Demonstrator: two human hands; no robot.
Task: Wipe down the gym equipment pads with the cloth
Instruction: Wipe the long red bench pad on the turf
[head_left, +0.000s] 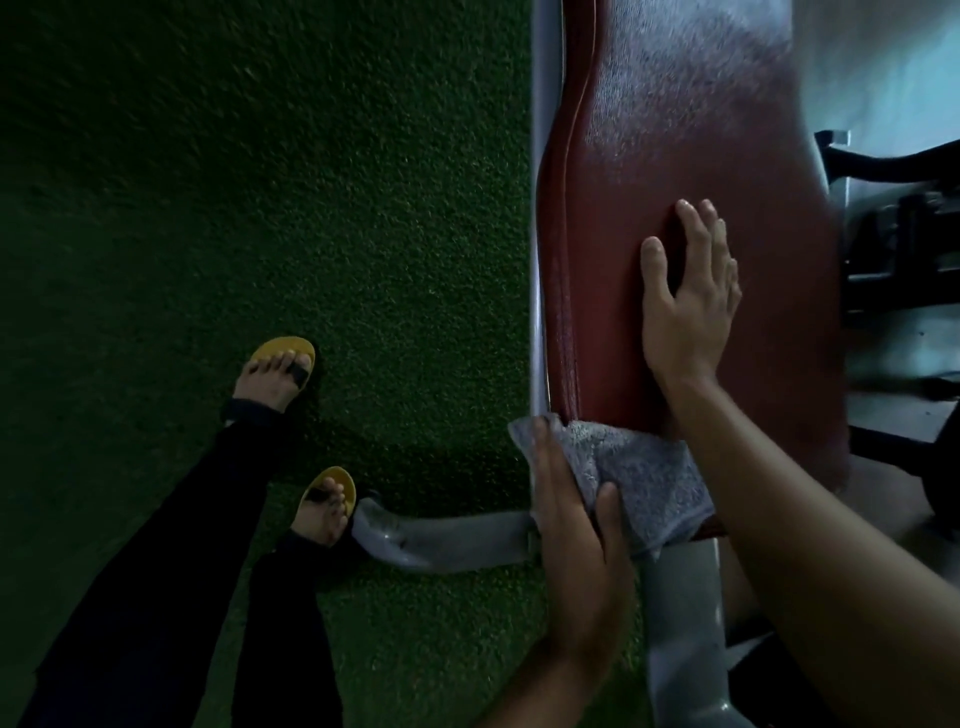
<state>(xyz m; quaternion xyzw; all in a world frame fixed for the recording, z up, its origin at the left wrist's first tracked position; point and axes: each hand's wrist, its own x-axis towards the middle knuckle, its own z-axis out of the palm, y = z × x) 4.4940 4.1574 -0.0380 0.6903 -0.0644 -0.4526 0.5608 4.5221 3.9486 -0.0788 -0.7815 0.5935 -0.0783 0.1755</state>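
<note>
A long dark red bench pad (675, 130) runs away from me on a grey metal frame (543, 260). My right hand (685, 301) lies flat on the pad's top, fingers straight and spread, holding nothing. A grey terry cloth (644, 483) is draped over the pad's near end. My left hand (576, 519) holds the cloth at the pad's near left corner. Its fingers reach along the cloth's left edge, and the thumb presses a fold of cloth against them. My right forearm crosses over the cloth's right part.
Green artificial turf (260, 208) covers the floor to the left. My feet in yellow sandals (283, 374) stand beside the bench's grey foot tube (447, 540). A grey upright post (680, 623) sits under the near end. Dark machine parts (904, 234) stand to the right.
</note>
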